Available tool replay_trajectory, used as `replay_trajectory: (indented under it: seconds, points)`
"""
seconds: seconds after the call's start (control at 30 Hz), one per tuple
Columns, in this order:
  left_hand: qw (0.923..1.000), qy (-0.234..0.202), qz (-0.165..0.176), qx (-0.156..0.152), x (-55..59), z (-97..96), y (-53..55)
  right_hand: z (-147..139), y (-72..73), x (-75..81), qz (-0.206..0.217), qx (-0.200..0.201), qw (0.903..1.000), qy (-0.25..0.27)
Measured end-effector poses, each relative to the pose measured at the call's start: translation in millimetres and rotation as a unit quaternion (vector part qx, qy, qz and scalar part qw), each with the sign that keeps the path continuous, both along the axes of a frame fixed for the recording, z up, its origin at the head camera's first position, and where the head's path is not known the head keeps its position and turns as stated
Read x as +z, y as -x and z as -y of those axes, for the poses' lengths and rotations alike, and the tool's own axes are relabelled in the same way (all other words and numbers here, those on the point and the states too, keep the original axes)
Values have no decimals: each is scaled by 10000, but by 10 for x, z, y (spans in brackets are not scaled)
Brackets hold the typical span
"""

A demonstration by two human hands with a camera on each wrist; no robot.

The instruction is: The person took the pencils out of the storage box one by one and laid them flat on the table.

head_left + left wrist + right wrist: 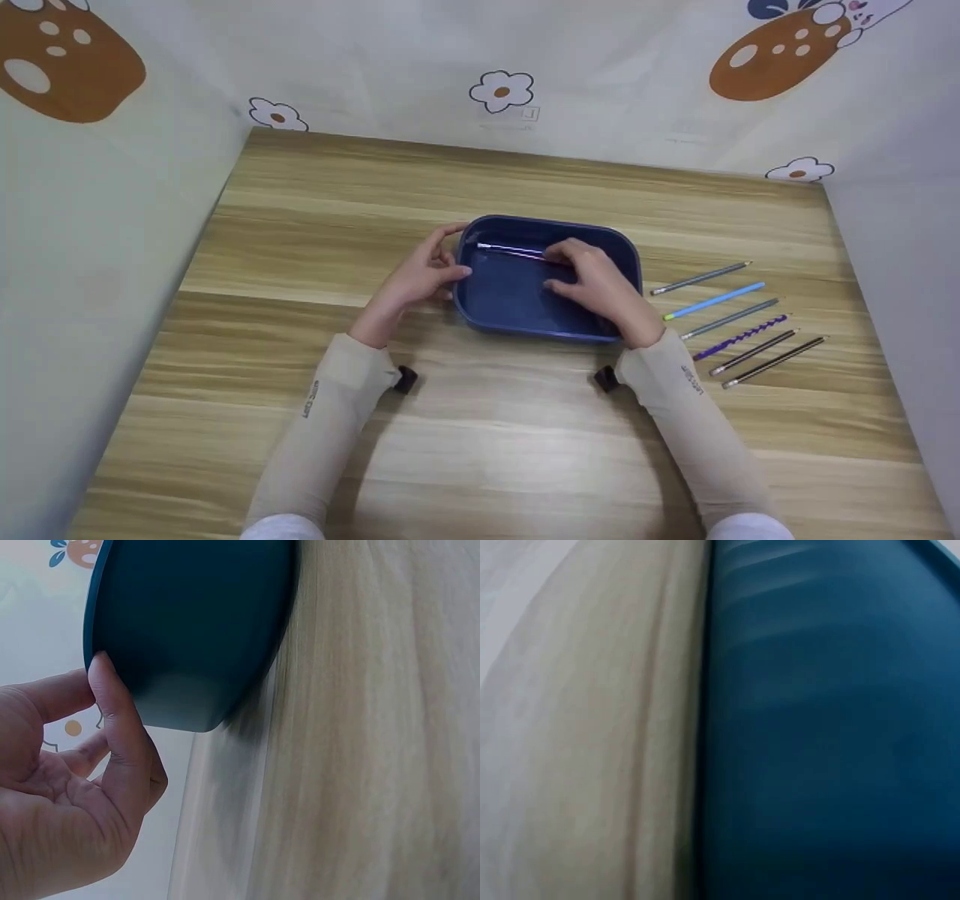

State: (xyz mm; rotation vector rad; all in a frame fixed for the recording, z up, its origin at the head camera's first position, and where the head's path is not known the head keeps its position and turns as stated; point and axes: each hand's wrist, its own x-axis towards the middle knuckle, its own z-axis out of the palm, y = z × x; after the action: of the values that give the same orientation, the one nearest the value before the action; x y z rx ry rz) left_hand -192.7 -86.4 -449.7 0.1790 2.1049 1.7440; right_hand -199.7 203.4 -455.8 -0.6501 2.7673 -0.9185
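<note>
A dark blue rectangular tub [502, 300] with rounded corners sits on the wooden table. My left hand [420, 274] pinches its left rim, thumb over the edge and a finger behind the wall; the left wrist view shows this grip on the tub [195, 622] close up. Inside lies a thin dark pencil [510, 250] with a pale end, along the far side. My right hand [596, 281] reaches into the tub over the pencil's right end, thumb and fingers spread apart. That end is partly hidden by the fingers. In the right wrist view, only the tub's wall [825, 727] shows, not the hand.
Right of the tub, several pencils lie slanted in a row: grey [701, 278], light blue [716, 301], purple twisted [739, 337] and dark striped [776, 361] ones among them. Patterned cloth walls [600, 82] enclose the table's back and sides.
</note>
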Motion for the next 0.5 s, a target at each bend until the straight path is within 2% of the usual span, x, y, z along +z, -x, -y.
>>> replay_trajectory:
  seconds: [0.5]
  points:
    - [9998, -178, 89, 79, -13, -14, 5, 48, 10, -8, -135, 128, 9974, -700]
